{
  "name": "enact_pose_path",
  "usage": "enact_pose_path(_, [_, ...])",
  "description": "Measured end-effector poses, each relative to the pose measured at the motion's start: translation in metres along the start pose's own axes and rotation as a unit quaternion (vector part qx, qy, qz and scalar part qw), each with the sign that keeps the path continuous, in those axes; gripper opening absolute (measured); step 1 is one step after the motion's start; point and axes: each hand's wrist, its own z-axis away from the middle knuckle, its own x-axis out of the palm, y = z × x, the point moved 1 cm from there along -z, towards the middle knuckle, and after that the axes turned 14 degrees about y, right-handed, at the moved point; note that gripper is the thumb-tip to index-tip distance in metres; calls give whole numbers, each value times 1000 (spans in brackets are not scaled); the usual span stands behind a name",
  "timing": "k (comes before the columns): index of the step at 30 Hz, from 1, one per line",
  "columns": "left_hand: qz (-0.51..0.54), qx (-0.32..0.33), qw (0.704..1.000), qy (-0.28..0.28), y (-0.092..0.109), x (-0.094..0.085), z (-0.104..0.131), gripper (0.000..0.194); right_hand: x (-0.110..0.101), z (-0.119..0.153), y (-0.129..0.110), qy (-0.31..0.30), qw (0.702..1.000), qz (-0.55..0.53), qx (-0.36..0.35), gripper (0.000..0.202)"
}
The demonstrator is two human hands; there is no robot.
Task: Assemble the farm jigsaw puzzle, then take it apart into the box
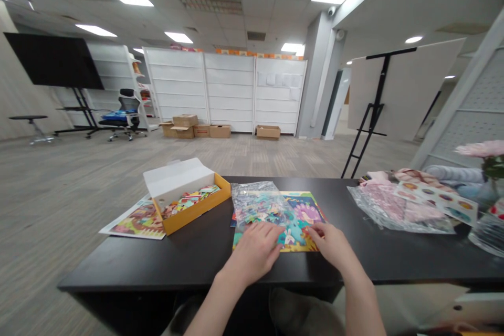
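Note:
A colourful picture board (305, 210), apparently a jigsaw puzzle with cartoon animals, lies on the black table in front of me. A clear plastic bag (255, 199) of small colourful pieces rests over its left part. My left hand (260, 247) lies palm down at the bag's lower edge, over the board, its fingers loosely bent and the thumb apart. At the board's right side, my right hand (328, 241) has thumb and forefinger drawn together in a pinch. Whatever may be between those fingertips is too small to make out.
On the left, an open yellow box (197, 214) of puzzle pieces overlaps a printed picture sheet (137, 220). To the right are plastic-wrapped pink fabric (394, 205), a sticker sheet (437, 199) and a pink flower (480, 148). A black easel stand (372, 115) rises behind the table.

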Motion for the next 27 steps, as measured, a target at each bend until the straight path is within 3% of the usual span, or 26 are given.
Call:
enact_pose_path(4, [-13, 9, 998, -60, 1, 17, 2, 15, 1, 4, -7, -55, 997, 51, -37, 34])
enact_pose_path(9, [-2, -5, 998, -67, -3, 25, 1, 13, 7, 5, -9, -94, 993, 52, -56, 28])
enact_pose_path(15, [-15, 6, 998, -64, -1, 27, 3, 18, 16, 11, -10, -78, 997, -2, -27, 10])
enact_pose_path(19, [-14, -1, 998, -54, 0, 28, 6, 18, 21, 12, -11, -43, 998, -41, -21, 22])
enact_pose_path(27, [-29, -5, 998, -55, 4, 27, 4, 14, 32, 7, -7, -22, 993, -112, -22, 24])
